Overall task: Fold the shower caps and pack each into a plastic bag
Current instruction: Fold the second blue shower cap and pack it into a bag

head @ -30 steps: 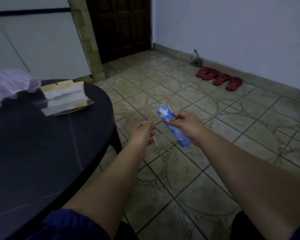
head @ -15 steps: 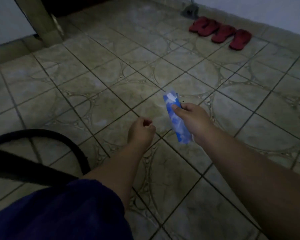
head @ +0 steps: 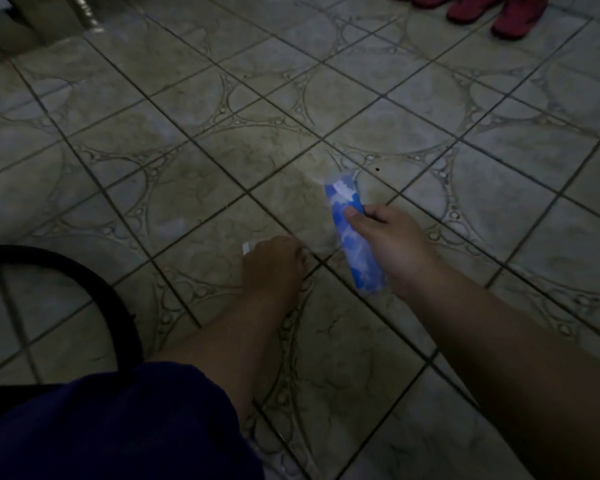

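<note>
My right hand grips a long, narrow packet: a blue-and-white folded shower cap inside a clear plastic bag. The packet points away from me over the floor, and my thumb presses on its upper half. My left hand hangs lower and to the left of the packet, back towards the camera, with its fingers curled under and hidden. A small white strip pokes out at the far-left edge of that hand, apparently pinched in the fingers.
Patterned beige floor tiles fill the view. The black round table's rim curves in at the lower left. Red slippers lie at the top right by the wall. My dark blue clothing covers the bottom left.
My view has tipped down from the table to the floor. Both hands have dropped lower, the right still gripping the packet. The white strip shows at my left fingers again.
</note>
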